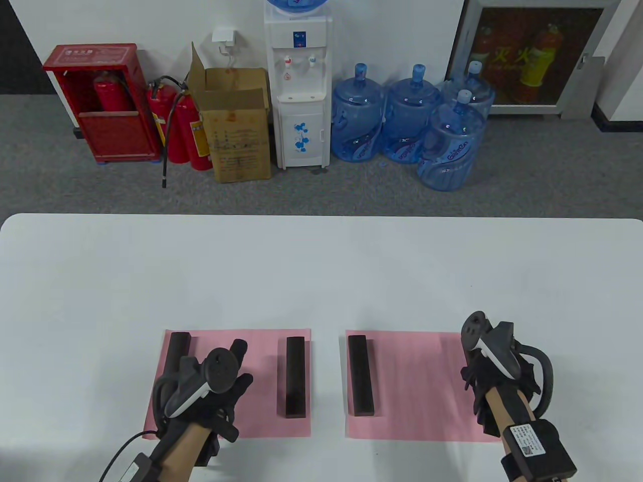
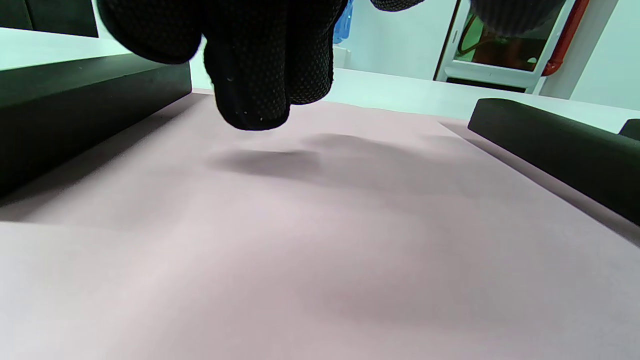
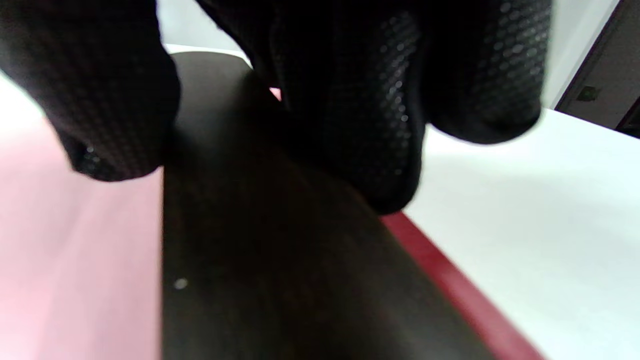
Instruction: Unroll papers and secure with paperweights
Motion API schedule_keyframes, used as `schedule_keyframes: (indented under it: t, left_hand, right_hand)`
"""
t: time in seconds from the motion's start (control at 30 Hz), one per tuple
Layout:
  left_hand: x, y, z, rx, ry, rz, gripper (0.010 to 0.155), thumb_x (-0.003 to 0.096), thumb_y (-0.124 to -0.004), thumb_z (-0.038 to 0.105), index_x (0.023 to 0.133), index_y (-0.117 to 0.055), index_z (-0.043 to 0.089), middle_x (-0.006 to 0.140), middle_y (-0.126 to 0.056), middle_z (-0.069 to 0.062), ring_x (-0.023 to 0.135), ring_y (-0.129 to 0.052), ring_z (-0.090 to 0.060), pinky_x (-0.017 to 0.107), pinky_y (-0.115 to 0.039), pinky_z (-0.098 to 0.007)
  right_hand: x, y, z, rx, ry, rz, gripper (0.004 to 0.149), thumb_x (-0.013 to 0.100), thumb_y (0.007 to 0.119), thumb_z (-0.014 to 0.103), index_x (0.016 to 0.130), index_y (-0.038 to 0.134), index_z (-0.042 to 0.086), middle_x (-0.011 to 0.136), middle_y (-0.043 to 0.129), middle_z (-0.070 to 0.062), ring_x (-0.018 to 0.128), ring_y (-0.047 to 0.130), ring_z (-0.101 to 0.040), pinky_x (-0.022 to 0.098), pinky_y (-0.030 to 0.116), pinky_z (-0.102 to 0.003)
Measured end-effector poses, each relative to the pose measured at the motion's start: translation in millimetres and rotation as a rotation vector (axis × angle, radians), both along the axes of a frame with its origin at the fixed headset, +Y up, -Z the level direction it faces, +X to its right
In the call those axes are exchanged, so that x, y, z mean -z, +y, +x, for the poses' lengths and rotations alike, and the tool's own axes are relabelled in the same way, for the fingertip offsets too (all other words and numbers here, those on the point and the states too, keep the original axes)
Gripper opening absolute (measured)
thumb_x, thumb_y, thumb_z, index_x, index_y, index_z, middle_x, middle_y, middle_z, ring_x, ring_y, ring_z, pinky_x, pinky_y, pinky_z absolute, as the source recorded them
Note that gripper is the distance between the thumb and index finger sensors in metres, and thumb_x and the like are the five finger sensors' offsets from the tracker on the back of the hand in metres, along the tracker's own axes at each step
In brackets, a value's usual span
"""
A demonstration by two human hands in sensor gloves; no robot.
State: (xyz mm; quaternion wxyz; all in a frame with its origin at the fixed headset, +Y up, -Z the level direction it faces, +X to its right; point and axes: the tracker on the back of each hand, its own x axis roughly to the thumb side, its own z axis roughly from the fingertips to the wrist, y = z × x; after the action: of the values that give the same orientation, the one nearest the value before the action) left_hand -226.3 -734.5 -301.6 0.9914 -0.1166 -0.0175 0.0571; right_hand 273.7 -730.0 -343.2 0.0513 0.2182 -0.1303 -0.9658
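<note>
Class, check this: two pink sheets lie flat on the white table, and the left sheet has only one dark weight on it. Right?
Not quite. The left sheet carries two weights: one on its left edge, another on its right, as the table view shows. The rest stands.

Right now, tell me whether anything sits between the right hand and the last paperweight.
Nothing visible does: the right hand is already over the dark paperweight at the right pink paper's right edge.

1. a white water dispenser (image 1: 299,85) stands against the wall.
2. four blue plastic water jugs (image 1: 408,118) cluster just to its right.
3. an open brown cardboard box (image 1: 236,123) sits left of it.
4. red fire extinguishers (image 1: 183,125) stand beside a red metal cabinet (image 1: 103,100).
5. a white counter (image 1: 321,266) fills the foreground.
</note>
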Motion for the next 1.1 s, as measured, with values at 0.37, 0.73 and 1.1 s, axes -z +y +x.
schedule_keyframes:
  t: [0.37, 0.73, 1.1]
  left_hand:
    - [0.5, -1.7, -0.5, 0.007, 0.003, -0.008, 0.071, 0.0483, -0.061, 0.062, 0.111, -0.035, 0.045, 0.105, -0.077, -0.013, 0.078, -0.093, -0.032, 0.067, -0.065, -0.06]
    - [2.0, 0.5, -4.3, -0.013, 0.014, 0.008, 0.071, 0.0483, -0.061, 0.062, 0.112, -0.034, 0.045, 0.107, -0.075, -0.013, 0.08, -0.091, -0.033, 0.068, -0.065, -0.06]
    - [1.7, 0.4, -5.0, -0.028, 0.015, 0.027, 0.074, 0.0482, -0.06, 0.063, 0.112, -0.027, 0.046, 0.12, -0.048, -0.014, 0.101, -0.07, -0.04, 0.071, -0.059, -0.061]
  right_hand:
    - [-2.7, -16.7, 20.4, 0.04, -0.032, -0.016, 0.083, 0.031, 0.094, 0.051, 0.099, 0.069, 0.01, 0.077, 0.092, -0.011, 0.049, 0.105, -0.022, 0.045, 0.084, -0.047]
    - [-7.2, 19.3, -5.8, 0.111, 0.081, 0.148, 0.09, 0.034, 0.085, 0.056, 0.108, 0.048, 0.021, 0.109, 0.052, -0.012, 0.097, 0.066, -0.04, 0.069, 0.057, -0.06]
    - [-28.8, -8.1, -47.6, 0.085, 0.356, 0.311, 0.084, 0.035, 0.079, 0.057, 0.107, 0.051, 0.022, 0.111, 0.044, -0.009, 0.106, 0.044, -0.038, 0.072, 0.051, -0.061]
